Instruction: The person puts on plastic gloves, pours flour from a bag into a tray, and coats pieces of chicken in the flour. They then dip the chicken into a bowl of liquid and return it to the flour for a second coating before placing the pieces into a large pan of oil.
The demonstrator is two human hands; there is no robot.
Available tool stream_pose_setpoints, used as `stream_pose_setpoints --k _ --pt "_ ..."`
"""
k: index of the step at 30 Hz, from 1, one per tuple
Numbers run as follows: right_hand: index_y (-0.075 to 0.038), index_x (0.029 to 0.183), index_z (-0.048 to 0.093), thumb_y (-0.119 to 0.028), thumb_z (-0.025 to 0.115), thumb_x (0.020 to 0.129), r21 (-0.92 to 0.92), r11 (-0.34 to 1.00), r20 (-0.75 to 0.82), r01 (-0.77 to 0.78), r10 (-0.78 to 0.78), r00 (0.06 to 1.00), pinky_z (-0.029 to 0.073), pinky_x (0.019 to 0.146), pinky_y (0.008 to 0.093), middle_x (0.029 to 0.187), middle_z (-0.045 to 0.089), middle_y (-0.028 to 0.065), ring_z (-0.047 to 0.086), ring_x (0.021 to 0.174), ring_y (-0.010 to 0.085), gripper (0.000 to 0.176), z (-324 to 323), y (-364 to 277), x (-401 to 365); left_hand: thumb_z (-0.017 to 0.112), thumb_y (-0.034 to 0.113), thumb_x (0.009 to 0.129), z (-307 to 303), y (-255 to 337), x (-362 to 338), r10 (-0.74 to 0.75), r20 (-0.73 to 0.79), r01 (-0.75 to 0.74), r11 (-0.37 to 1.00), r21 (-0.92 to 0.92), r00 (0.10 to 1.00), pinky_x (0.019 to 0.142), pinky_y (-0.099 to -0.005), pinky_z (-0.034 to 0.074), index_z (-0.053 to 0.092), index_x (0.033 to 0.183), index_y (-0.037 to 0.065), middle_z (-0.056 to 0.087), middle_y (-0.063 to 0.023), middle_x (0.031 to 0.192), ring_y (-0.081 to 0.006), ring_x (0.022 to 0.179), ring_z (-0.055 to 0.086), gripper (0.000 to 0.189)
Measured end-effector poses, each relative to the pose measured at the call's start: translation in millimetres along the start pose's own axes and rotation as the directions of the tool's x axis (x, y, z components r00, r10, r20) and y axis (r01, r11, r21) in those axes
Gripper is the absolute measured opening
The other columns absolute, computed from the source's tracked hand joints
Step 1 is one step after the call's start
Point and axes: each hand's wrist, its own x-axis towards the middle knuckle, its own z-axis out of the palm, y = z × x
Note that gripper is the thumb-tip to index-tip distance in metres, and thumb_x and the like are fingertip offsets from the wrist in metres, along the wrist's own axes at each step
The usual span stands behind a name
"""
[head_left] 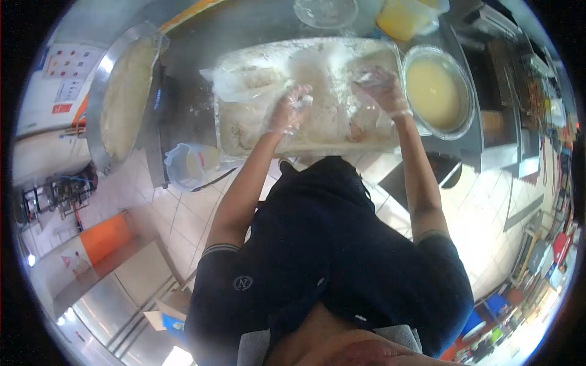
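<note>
Both my hands wear clear plastic gloves dusted with white powder, and they are over a wide tray (229, 131) of what looks like flour. My left hand (292, 108) hovers near the middle of the tray, its fingers loosely bent and apart, with nothing clear between them. Toward the tray's right side, my right hand (383, 91) has its fingers bent together; whatever they hold is hidden. A powder-coated piece (356, 131) lies below my right hand. A clear plastic bag or sheet (241, 91) rests at the tray's upper left.
Right of the tray stands a round metal bowl (467, 100) of pale yellow liquid. A jug (406, 21) with yellow contents is behind it, beside a clear round container (326, 12). A clear measuring jug (178, 168) sits front left. A large metal basin (97, 116) stands far left.
</note>
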Motion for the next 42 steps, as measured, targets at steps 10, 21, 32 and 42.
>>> stream_pose_setpoints --k 10,21,32,42 --pt "-0.002 0.102 0.062 -0.021 0.069 0.079 -0.411 0.899 0.207 0.148 -0.066 0.976 0.049 0.081 0.0294 0.098 0.065 0.0045 0.061 0.09 0.0176 0.03 -10.4 -61.8 18.2 0.06 0.008 0.084 -43.2 -38.4 -45.0 0.293 -0.072 -0.272 0.937 0.221 0.953 0.089 -0.0296 0.044 0.055 0.115 0.005 0.061 -0.0062 0.11 -0.0169 0.102 0.057 0.032" --pt "-0.001 0.102 0.061 -0.009 0.065 0.081 -0.477 0.854 0.348 0.206 -0.031 0.937 0.05 0.08 0.0245 0.097 0.065 0.004 0.06 0.086 0.0112 0.023 7.3 -175.6 29.3 0.058 0.016 0.082 -68.2 -50.9 -95.0 -0.015 -0.32 0.167 0.877 0.451 0.947 0.065 -0.0349 0.05 0.06 0.109 0.01 0.065 -0.0101 0.082 -0.0257 0.072 0.063 0.028" --pt "-0.002 0.106 0.059 0.004 0.067 0.07 -0.44 0.868 0.529 0.23 0.043 0.848 0.048 0.083 0.0266 0.098 0.061 0.0027 0.057 0.093 0.0118 0.038 23.2 -226.2 70.6 0.057 0.018 0.081 -55.9 -46.1 -103.7 0.339 -0.453 0.077 0.726 0.684 0.825 0.058 -0.0395 0.046 0.056 0.111 0.017 0.057 -0.0095 0.072 -0.0255 0.063 0.057 0.03" --pt "-0.003 0.098 0.063 -0.005 0.072 0.068 -0.391 0.836 0.643 0.385 -0.051 0.764 0.046 0.085 0.0277 0.097 0.063 0.0037 0.057 0.091 0.0113 0.032 78.3 -269.5 80.5 0.056 0.02 0.079 -59.8 -45.7 -105.4 0.324 -0.45 0.072 0.742 0.667 0.832 0.067 -0.0414 0.046 0.058 0.108 0.008 0.061 -0.0141 0.076 -0.0303 0.073 0.06 0.031"
